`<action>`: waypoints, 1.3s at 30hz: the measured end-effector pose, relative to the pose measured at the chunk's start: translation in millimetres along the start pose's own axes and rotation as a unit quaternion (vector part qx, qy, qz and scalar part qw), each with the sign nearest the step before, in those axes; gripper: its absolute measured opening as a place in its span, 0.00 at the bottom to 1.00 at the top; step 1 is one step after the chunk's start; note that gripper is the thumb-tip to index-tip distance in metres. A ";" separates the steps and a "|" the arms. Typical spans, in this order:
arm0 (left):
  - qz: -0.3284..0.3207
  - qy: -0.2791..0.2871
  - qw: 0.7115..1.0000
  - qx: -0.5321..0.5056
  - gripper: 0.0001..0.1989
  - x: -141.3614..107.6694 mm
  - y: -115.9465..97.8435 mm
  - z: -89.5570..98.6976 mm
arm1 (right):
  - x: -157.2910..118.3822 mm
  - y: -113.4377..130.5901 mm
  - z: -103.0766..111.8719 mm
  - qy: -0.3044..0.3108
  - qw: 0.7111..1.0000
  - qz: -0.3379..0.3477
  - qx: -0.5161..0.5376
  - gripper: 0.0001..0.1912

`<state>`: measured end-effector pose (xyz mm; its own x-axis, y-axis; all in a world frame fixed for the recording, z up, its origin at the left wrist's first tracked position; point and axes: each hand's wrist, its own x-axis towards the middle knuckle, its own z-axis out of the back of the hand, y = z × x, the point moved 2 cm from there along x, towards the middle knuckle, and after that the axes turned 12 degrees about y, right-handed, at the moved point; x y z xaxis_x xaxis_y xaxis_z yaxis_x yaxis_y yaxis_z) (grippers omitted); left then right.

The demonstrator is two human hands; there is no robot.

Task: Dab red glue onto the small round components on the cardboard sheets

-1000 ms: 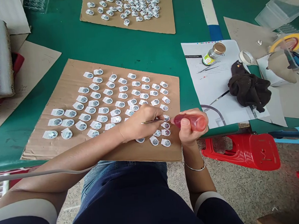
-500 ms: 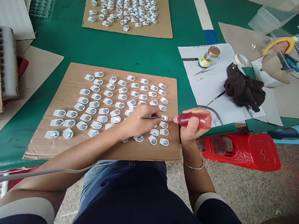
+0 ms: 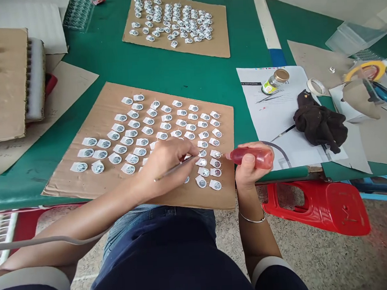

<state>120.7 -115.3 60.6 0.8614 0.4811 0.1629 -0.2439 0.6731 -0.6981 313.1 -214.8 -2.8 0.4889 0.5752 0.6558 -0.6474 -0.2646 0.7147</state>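
Note:
My left hand [image 3: 167,166] pinches a thin brush-like tool [image 3: 172,170], whose tip lies over small white round pieces with silver patterned faces near the right side of a cardboard sheet [image 3: 87,103]. Fingers are wrapped round a squeeze bottle of red liquid [image 3: 253,157] in my right hand [image 3: 247,171]. The bottle lies nearly level, its narrow nozzle pointing left at a white piece [image 3: 217,154] in the rightmost column. Whether nozzle and piece touch I cannot tell. Rows of similar pieces cover the sheet, some of them hidden under my left hand.
Another cardboard sheet [image 3: 221,31] full of pieces lies farther back. On the right, a printed paper [image 3: 253,111] bears a small gold-capped jar [image 3: 275,82], a fine brush [image 3: 283,133] and a dark cloth [image 3: 320,123]. A red stool [image 3: 346,208] stands below the table edge.
My left hand has drawn back left from the rightmost column, the tool tip with it. My right hand still holds the bottle near the same column. The view has shifted slightly.

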 end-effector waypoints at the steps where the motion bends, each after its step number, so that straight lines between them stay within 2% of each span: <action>1: -0.021 0.006 1.000 0.008 0.05 -4.4 -1.9 -3.9 | -0.3 -0.2 -0.9 0.014 1.000 0.005 -0.004 0.16; 5: -0.071 0.015 0.997 0.016 0.04 -16.9 -7.4 -17.5 | -1.6 -0.2 -3.5 0.044 0.999 0.018 -0.019 0.16; 15: -0.083 0.027 0.996 -0.030 0.04 -29.9 -2.0 -22.4 | -1.7 3.4 -6.9 0.038 0.999 0.022 0.005 0.15; 19: -0.093 0.031 0.995 -0.025 0.04 -26.8 -4.4 -24.1 | 3.2 2.5 -3.4 -0.041 0.998 0.015 0.039 0.14; 22: -0.100 0.046 0.994 -0.018 0.04 -19.4 -9.0 -28.1 | 13.9 -2.5 2.4 -0.106 0.991 -0.039 0.074 0.13; 24: -0.095 0.065 0.993 -0.020 0.05 -13.3 -12.0 -32.6 | 21.3 -4.2 4.3 -0.121 0.988 -0.058 0.077 0.14; 26: -0.087 0.080 0.993 -0.021 0.05 -7.8 -14.1 -37.8 | 25.5 -3.1 3.0 -0.112 0.989 -0.051 0.078 0.14; 31: -0.078 0.083 0.993 -0.003 0.05 -1.3 -14.8 -49.5 | 18.8 -0.8 -6.6 -0.042 0.988 -0.069 0.130 0.12; 39: -0.058 0.096 0.994 0.004 0.04 -0.8 -10.8 -55.8 | 12.3 -9.2 -4.2 -0.031 0.992 -0.063 0.104 0.15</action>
<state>147.5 -154.2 29.1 0.9527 0.2851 0.1050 -0.1415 0.7222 -0.6771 322.6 -202.1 -2.3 0.5977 0.5670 0.5669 -0.4468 -0.3515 0.8227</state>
